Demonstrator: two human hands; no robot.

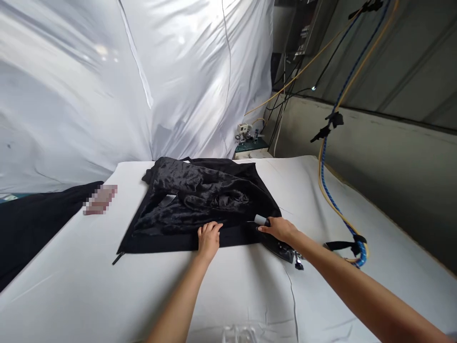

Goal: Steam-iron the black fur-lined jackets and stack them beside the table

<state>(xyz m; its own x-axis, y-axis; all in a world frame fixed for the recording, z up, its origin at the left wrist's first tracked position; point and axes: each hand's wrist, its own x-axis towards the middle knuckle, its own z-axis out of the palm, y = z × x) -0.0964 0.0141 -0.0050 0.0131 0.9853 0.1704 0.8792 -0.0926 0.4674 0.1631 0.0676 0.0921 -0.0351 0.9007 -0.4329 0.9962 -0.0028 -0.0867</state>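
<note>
A black garment (200, 190) with a shiny, furry lining lies spread on the white table. On its near hem rests my left hand (209, 239), fingers spread and palm down, holding nothing. My right hand (280, 228) is wrapped round the grey and black handle of an iron (274, 244) at the garment's near right corner. The iron's dark body sits partly on the hem; its underside is hidden. A small pale label (167, 200) shows inside the garment at the left.
Blue and yellow hoses (330, 195) hang down to the table (357, 295) on the right. Dark cloth (39, 219) lies beyond its left edge, near a blurred reddish patch (100, 200). White sheeting (107, 85) hangs behind; a small machine (246, 133) stands at the back.
</note>
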